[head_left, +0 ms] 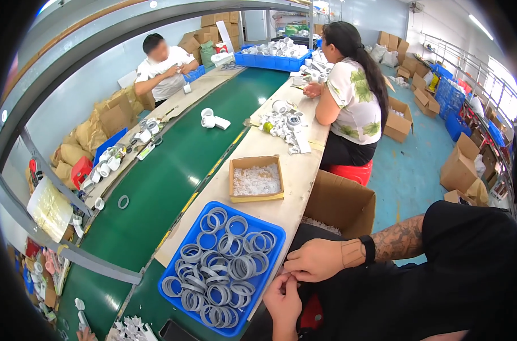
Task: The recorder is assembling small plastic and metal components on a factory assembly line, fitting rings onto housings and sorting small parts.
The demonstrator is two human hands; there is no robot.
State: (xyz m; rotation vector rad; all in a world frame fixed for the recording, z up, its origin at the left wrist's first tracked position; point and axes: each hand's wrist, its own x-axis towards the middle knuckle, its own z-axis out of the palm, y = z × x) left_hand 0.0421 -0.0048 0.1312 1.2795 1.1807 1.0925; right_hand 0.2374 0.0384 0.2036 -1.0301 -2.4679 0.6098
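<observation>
Close together at the bench edge, my two hands meet at the fingertips beside a blue tray (279,250) full of grey rings (218,267). With a dark band on its wrist, my right hand (321,260) has its fingers curled and pinched. Just below it, my left hand (284,301) is closed too, thumb against fingers. Whatever lies between the fingertips is too small or hidden to name. Beyond the tray stands a shallow cardboard box (257,177) of small whitish translucent pieces.
A green conveyor belt (173,153) runs along the bench, carrying white plastic fittings (214,119) and a lone grey ring (123,202). Two people sit farther up, one on each side. An open carton (349,199) stands right of the bench. White parts (134,329) lie at the lower left.
</observation>
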